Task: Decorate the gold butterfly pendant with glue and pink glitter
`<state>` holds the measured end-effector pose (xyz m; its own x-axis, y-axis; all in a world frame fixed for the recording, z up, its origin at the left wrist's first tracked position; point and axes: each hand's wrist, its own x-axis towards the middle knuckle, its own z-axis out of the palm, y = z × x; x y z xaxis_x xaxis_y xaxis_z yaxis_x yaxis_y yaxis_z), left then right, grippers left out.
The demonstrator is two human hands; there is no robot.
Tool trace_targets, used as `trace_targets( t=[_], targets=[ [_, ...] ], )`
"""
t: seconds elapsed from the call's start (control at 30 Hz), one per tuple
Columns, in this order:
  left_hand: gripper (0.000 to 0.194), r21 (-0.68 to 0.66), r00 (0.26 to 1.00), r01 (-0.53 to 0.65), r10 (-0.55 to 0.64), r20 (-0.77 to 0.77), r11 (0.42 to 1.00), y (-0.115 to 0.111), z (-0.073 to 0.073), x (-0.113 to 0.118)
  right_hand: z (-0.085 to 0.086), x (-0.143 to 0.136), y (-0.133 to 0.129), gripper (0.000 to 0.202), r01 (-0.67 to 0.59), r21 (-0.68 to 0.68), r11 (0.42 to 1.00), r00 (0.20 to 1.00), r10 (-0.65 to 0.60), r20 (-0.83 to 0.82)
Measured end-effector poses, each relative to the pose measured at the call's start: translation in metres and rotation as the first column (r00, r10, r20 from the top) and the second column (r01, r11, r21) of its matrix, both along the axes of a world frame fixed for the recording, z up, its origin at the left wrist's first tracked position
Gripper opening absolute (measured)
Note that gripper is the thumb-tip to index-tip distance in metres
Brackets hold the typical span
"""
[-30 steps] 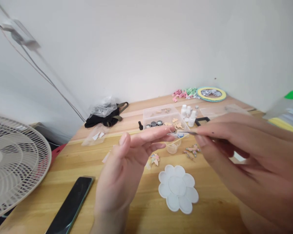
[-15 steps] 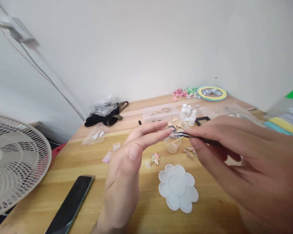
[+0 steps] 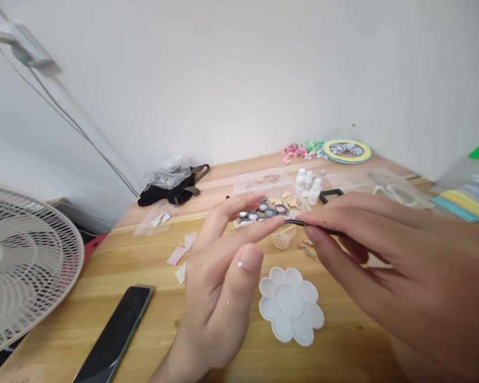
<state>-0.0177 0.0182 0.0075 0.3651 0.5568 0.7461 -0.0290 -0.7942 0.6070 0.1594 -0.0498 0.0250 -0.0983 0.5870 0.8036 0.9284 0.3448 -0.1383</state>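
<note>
Black tweezers [image 3: 323, 227] are pinched between the thumb and fingers of my right hand [image 3: 407, 271], their tips pointing left. My left hand [image 3: 223, 276] is raised with its fingers apart, one fingertip meeting the tweezer tips; whether anything tiny sits between them I cannot make out. A small white speck lies on the left thumb tip. Behind the fingers stands a clear plastic box [image 3: 247, 180] with several small round dark pots [image 3: 270, 213] and wooden cutouts [image 3: 289, 201]. A clear cup [image 3: 282, 240] is just below the tweezer tips. A white flower-shaped palette [image 3: 290, 306] lies between my hands.
A phone [image 3: 114, 335] lies front left beside a fan [image 3: 27, 266]. Small white bottles [image 3: 314, 192] and a black frame [image 3: 330, 194] stand behind. Farther back are a black bag [image 3: 170, 189], a yellow ring [image 3: 363, 154] and paper pieces [image 3: 295, 153]. Paper scraps [image 3: 178, 254] lie left.
My left hand has shifted right and turned, spreading its fingers, so the round pots now show and a painted cutout is covered. The tweezers stay in my right hand, tips now at the fingertip.
</note>
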Motion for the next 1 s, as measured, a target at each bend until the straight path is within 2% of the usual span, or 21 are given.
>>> trace_targets(
  t=[0.17,0.43,1.0],
  targets=[
    [0.039,0.062,0.998,-0.030,0.033,-0.058,0.998,-0.0015,0.0014,-0.0019,0.0003,0.0027,-0.0001,0.017,0.015,-0.004,1.000,0.999,-0.014,0.039],
    [0.039,0.036,0.998,0.002,0.000,-0.057,0.999,0.0006,0.0008,0.0012,-0.0030,0.0038,0.0009,0.019,0.078,0.023,0.997,0.993,-0.080,0.083],
    [0.038,0.042,0.998,-0.010,0.013,-0.059,0.999,-0.0009,0.0009,-0.0024,0.0005,0.0002,-0.0003,0.014,0.104,0.043,0.994,0.994,-0.105,0.030]
  ],
)
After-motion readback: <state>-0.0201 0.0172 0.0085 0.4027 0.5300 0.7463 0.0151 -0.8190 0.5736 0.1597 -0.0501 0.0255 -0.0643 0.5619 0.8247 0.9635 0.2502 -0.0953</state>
